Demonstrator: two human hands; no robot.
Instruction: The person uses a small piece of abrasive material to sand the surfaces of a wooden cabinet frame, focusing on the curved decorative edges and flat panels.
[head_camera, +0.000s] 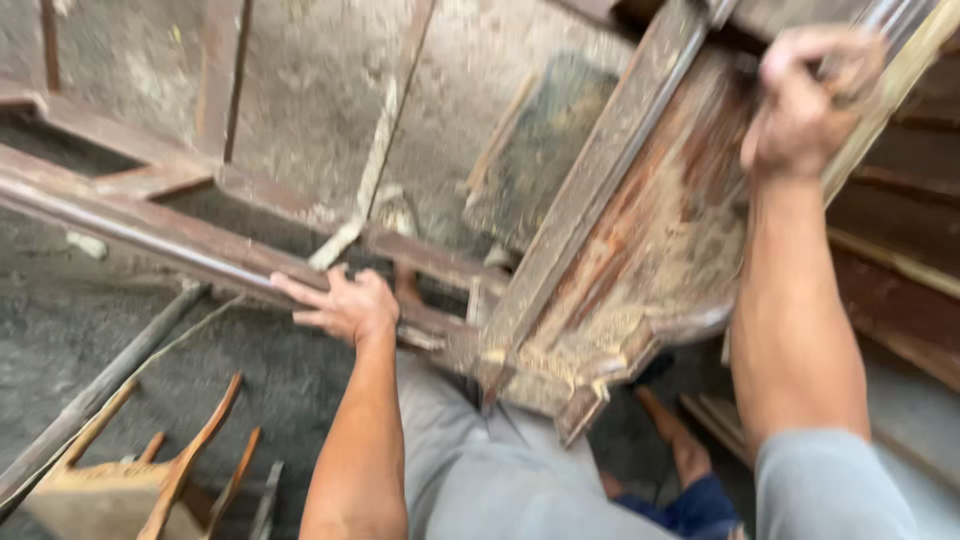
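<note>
A: The wooden frame (640, 250) was big, old and brown. Where was it?

B: It stood tilted in front of the person, above the grey floor (300, 100). Dust and bits of wood stuck to its carved panel.

A: What did the left hand (340, 305) do?

B: It lay on the long rail (150, 230), fingers spread flat over the edge.

A: And the right hand (805, 100)?

B: It was up high, its grip pressed shut around the frame's top edge.

A: Anything else?

B: A small wooden chair (130, 480) lay low on the left, near a pole (100, 390).
</note>
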